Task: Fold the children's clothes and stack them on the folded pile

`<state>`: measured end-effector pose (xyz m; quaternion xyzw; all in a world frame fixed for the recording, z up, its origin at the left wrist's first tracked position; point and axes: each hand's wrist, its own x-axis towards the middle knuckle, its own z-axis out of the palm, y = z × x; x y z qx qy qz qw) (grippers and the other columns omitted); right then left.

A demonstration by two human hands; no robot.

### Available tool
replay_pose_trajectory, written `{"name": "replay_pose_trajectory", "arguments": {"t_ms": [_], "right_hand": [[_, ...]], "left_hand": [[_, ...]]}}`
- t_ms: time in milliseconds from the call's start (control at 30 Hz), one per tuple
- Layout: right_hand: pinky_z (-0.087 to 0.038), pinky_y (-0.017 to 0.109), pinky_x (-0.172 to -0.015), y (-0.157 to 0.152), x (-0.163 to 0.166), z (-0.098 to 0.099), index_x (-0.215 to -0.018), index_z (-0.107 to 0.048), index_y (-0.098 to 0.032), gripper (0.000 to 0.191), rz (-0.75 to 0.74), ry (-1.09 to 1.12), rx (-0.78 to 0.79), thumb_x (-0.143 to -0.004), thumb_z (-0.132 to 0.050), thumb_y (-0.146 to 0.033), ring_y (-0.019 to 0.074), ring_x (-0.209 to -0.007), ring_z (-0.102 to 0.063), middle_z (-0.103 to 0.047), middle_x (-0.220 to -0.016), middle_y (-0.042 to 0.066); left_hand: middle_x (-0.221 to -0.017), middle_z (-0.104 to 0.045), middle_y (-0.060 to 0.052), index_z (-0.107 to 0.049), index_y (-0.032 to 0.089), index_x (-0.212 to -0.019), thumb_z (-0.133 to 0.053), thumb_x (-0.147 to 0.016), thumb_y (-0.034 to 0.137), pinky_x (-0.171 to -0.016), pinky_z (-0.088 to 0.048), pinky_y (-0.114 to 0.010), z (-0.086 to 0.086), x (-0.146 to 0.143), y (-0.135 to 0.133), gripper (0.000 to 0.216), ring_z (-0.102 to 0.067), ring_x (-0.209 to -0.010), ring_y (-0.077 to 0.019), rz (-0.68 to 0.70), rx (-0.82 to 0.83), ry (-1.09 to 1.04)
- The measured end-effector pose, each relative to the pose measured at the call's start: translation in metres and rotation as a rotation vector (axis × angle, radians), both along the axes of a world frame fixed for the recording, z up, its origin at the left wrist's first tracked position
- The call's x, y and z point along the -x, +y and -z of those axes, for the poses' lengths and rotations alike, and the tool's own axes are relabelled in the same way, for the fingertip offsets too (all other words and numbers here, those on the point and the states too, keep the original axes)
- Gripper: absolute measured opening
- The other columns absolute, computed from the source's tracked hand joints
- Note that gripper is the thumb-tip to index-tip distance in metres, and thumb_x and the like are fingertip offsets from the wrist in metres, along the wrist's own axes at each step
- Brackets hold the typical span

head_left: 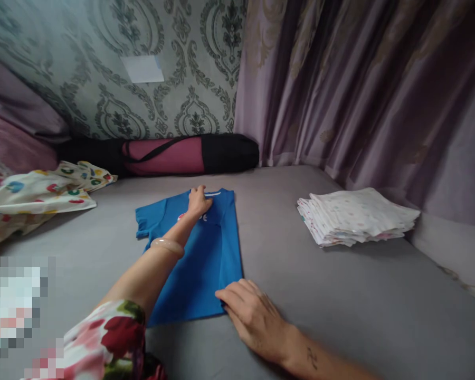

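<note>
Nearest is a flowered sleeve [119,338]; far left lies a printed cloth [43,192], then a blue shirt [206,264] flat on the grey sheet [273,227], its right side folded inward. Left grip [198,202] rests at the shirt's collar, thumb spread; whether it has hold of anything I cannot tell; right grip [253,311] is closed on the shirt's near right corner; farther right lies a pale folded stack [360,214].

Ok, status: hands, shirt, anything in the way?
Left hand on blue shirt, by the collar; right hand at its lower right corner. Right side folded inward, left sleeve spread out. Folded cloth stack off right, not in the way.
</note>
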<state>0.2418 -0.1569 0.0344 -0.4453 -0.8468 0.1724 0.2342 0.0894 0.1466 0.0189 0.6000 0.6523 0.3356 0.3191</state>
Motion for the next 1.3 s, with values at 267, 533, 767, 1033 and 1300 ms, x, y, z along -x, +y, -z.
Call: {"name": "replay_pose_trajectory", "arguments": {"t_ms": [267, 533, 767, 1033, 1300], "right_hand": [[-0.043, 0.034, -0.089, -0.004, -0.008, -0.005, -0.103, -0.056, -0.024, 0.018, 0.146, -0.081, 0.067, -0.088, -0.055, -0.016, 0.0194, -0.096, -0.052, -0.057, -0.103, 0.002], [-0.04, 0.031, -0.088, -0.005, -0.014, 0.003, -0.093, -0.056, -0.024, 0.008, 0.119, -0.122, -0.016, -0.091, -0.05, -0.018, 0.0169, -0.086, -0.053, -0.058, -0.092, 0.0], [-0.04, 0.03, -0.083, -0.003, -0.015, -0.001, -0.095, -0.054, -0.022, 0.013, 0.102, -0.197, -0.069, -0.086, -0.052, -0.012, 0.017, -0.082, -0.052, -0.058, -0.09, 0.001], [-0.039, 0.033, -0.065, -0.006, -0.013, -0.006, -0.086, -0.056, -0.018, 0.015, 0.107, -0.33, -0.298, -0.08, -0.052, -0.005, 0.0184, -0.067, -0.049, -0.055, -0.077, 0.002], [-0.035, 0.035, -0.058, -0.008, -0.012, -0.001, -0.087, -0.058, -0.018, 0.015, 0.105, -0.352, -0.292, -0.08, -0.052, -0.006, 0.0195, -0.062, -0.048, -0.056, -0.072, 0.004]], "left_hand": [[-0.128, -0.057, -0.009, -0.068, 0.024, -0.112, -0.045, -0.089, 0.04, -0.098, -0.038, -0.039, -0.023, -0.056, 0.018, 0.036, -0.043, -0.123, -0.0309, 0.322, -0.114, 0.675], [-0.125, -0.058, -0.015, -0.074, 0.02, -0.101, -0.056, -0.079, 0.047, -0.097, -0.039, -0.042, -0.018, -0.083, 0.041, 0.039, -0.043, -0.123, -0.0366, 0.33, 0.028, 0.773], [-0.128, -0.055, -0.014, -0.074, 0.023, -0.1, -0.059, -0.074, 0.049, -0.099, -0.036, -0.045, -0.014, -0.084, 0.046, 0.04, -0.039, -0.126, -0.0372, 0.321, 0.048, 0.741], [-0.115, -0.066, -0.006, -0.071, 0.028, -0.107, -0.056, -0.081, 0.045, -0.095, -0.039, -0.04, -0.011, -0.077, 0.04, 0.034, -0.044, -0.122, -0.0316, 0.263, 0.031, 0.555], [-0.125, -0.061, -0.003, -0.07, 0.031, -0.104, -0.059, -0.083, 0.044, -0.097, -0.036, -0.043, 0.006, -0.077, 0.037, 0.028, -0.043, -0.121, -0.031, 0.249, -0.083, 0.482]]}}
